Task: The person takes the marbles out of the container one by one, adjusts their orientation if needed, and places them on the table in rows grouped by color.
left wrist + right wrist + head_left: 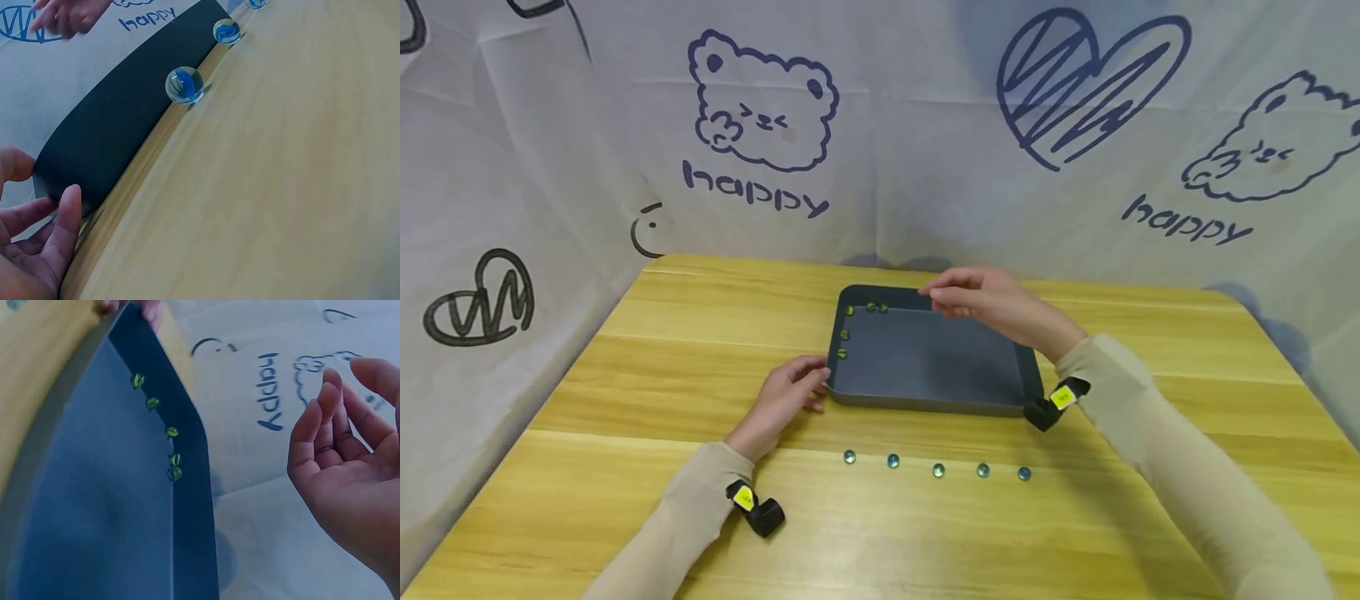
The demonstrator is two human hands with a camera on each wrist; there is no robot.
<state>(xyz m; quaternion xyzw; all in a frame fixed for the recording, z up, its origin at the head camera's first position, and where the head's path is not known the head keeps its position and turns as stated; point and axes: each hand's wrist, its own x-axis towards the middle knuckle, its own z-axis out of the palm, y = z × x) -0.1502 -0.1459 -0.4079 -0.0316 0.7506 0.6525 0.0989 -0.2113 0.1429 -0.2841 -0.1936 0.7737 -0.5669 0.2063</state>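
In the head view, a dark, shallow tray point(917, 358) sits toward the far edge of a wooden tabletop point(700, 333), with five green marbles point(845, 334) gathered inside around its far left corner, along the left and far walls. A person's left grip point(784, 396) grasps the tray at its near left corner. The right grip point(981, 296), fingers loosely bent and released, hangs over the tray's far wall. Five blue-tinted marbles point(938, 471) line up in a spaced row on the tabletop, between the tray and its near edge. Behind the far edge hangs a white cloth point(917, 192) printed with bears, a heart and the word "happy."

In the left wrist view, the left grip's digits bracket the tray's corner, while three of the row's clear marbles show blue swirls beside the dark outer wall.

In the right wrist view, three green marbles lie along the tray's left wall and two side by side at the far wall, with the relaxed right grip apart from them, its thumb clear of the curved fingers.
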